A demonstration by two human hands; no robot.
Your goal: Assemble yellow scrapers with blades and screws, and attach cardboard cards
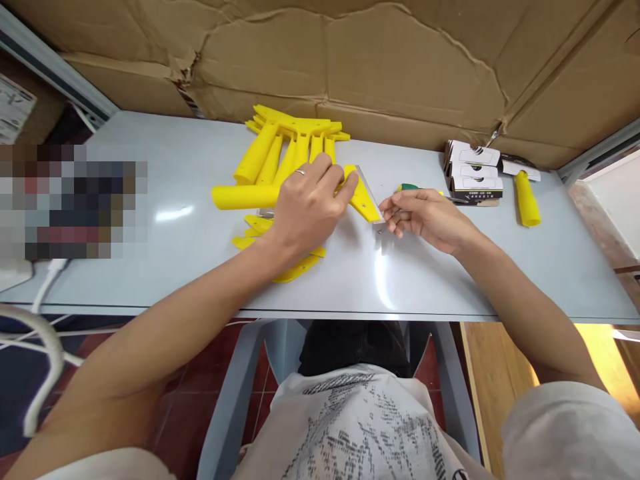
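My left hand (311, 203) is closed around a yellow scraper (364, 199), whose long handle sticks out to the left beneath the hand. A thin metal blade runs along the scraper's right edge. My right hand (425, 215) has its fingers curled by the blade's lower end; whatever they pinch is too small to make out. Just below the blade lies a tiny screw (379, 231) on the table. Several yellow scraper handles (259, 155) are piled behind my left hand. Flat yellow pieces (296, 269) lie under and in front of my left wrist.
A green and yellow screwdriver (409, 187) lies behind my right hand. Stacked white and black boxes (475, 175) stand at the back right, with another yellow handle (527, 200) beside them. Cardboard (280, 60) lines the table's back. The table's front edge (370, 315) is near my body.
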